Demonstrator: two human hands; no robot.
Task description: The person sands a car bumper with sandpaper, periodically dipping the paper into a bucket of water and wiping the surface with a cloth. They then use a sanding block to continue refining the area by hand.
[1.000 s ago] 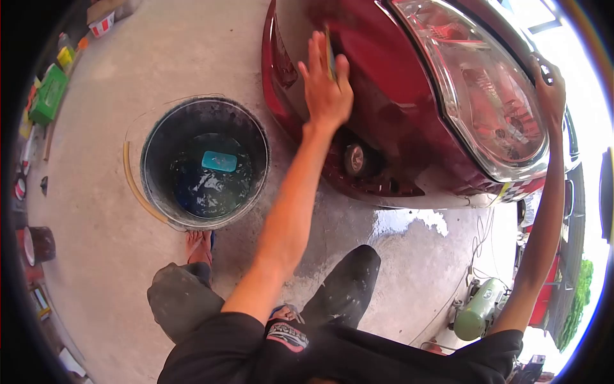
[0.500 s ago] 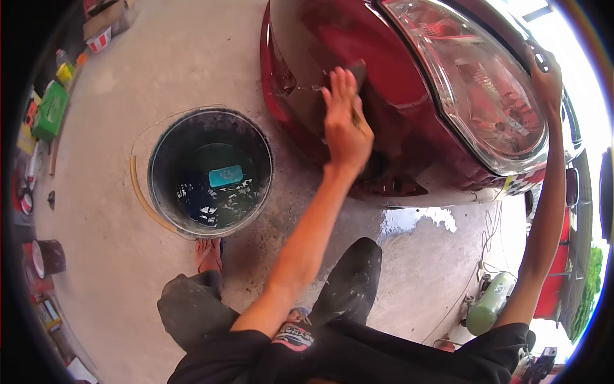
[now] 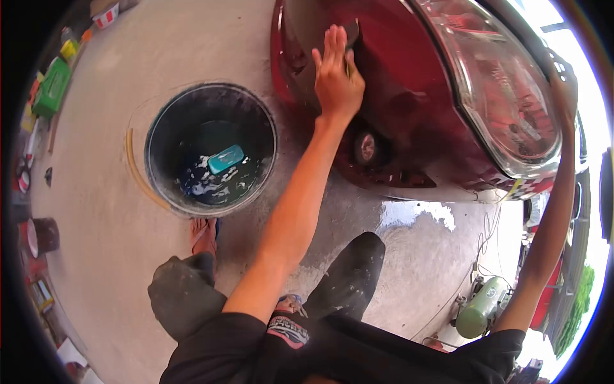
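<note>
My left hand (image 3: 339,80) lies with its fingers stretched along the dark red car bumper (image 3: 409,89). Under its palm and thumb is a thin dark sheet of sandpaper (image 3: 352,31), mostly covered by the hand. Below the wrist shows a round fog light (image 3: 366,148). On the far side of the clear headlight (image 3: 505,83), my right hand (image 3: 563,83) rests on the car body, fingers apart. Left of the bumper stands a black bucket (image 3: 157,144) of dark water, in which a blue-green block (image 3: 226,159) floats.
A wet patch (image 3: 416,214) shines on the concrete floor (image 3: 96,192) under the bumper. A green air compressor (image 3: 480,310) with loose hose stands at lower right. Along the left wall are a green box (image 3: 52,88), a small dark pail (image 3: 45,235) and other clutter.
My left hand has slid up the bumper with the sandpaper, and the fog light has come into sight. The block in the bucket has turned. The whole view has shifted slightly.
</note>
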